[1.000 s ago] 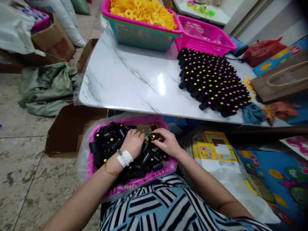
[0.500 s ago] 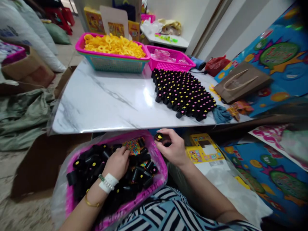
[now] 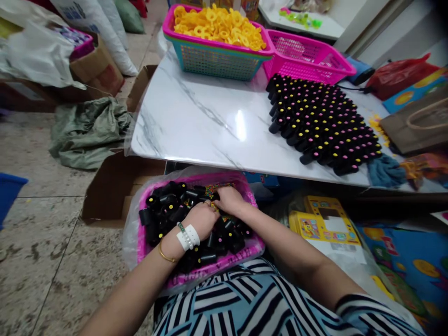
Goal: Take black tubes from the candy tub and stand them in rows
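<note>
A pink basket point(image 3: 258, 249) lined with clear plastic stands at my lap. It holds a heap of small black cylinders point(image 3: 208, 258), some with a yellow or pink dot on the end, and tiny multicoloured beads point(image 3: 228, 185). My left hand point(image 3: 201, 220) reaches over the heap with its fingers bent together, and what they hold, if anything, is hidden. Right beside it, my right hand point(image 3: 229, 200) dips into the beads at the basket's far side. Its fingers curl downward, their tips out of sight, and whatever is in them cannot be made out.
Beyond the basket runs a white marbled table point(image 3: 199, 126). Dotted black cylinders point(image 3: 322, 121) stand packed in rows at its right. Yellow ring-shaped pieces point(image 3: 217, 28) fill a stacked basket behind, beside a pink basket point(image 3: 308, 56). A cardboard box point(image 3: 105, 196) lies left, yellow packaging point(image 3: 324, 219) right.
My right hand, which held a black cylinder above the basket's right rim, has gone down into the beads beside my left hand. The camera view has tilted down and turned left.
</note>
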### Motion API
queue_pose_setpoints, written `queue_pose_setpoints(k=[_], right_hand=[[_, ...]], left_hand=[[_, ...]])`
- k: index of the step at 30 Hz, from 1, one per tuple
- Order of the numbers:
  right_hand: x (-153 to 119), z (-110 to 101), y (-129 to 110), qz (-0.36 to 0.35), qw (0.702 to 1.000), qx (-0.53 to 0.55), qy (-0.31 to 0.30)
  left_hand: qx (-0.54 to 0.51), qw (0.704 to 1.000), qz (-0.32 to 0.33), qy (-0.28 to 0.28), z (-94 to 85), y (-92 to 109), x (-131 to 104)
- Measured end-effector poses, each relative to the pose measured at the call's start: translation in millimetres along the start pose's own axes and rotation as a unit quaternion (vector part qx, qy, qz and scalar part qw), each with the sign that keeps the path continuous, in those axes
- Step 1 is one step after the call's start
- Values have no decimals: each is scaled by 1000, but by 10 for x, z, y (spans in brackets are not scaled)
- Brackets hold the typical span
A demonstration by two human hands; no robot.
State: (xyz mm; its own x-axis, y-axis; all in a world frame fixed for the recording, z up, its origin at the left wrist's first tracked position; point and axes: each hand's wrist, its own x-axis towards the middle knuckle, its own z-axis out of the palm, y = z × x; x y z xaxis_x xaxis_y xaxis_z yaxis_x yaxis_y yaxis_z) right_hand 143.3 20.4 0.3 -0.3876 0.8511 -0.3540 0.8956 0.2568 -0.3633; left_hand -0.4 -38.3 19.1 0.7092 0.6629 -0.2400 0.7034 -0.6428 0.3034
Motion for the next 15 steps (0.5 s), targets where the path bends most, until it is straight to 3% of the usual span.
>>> queue_pose_setpoints(k=[2,4,8,11,15], right_hand=[[-59,33,69,-14,998,48,29],[-171,72,162,-45,982,164,84],[-431,102,295,-101,900,382,185],[-603,-22,300,-106,887,379,240],[-821,-380,368,-66,872,328,358]], left_hand=[[-5,1000,-9,11,10,-3,-19],[-11,1000,-13,23,23,-9,-30],[-23,999,-17,33,33,-22,-18],[-24,999,-21,33,18,-23,10],[-34,998,-23,39,2,-19,26]])
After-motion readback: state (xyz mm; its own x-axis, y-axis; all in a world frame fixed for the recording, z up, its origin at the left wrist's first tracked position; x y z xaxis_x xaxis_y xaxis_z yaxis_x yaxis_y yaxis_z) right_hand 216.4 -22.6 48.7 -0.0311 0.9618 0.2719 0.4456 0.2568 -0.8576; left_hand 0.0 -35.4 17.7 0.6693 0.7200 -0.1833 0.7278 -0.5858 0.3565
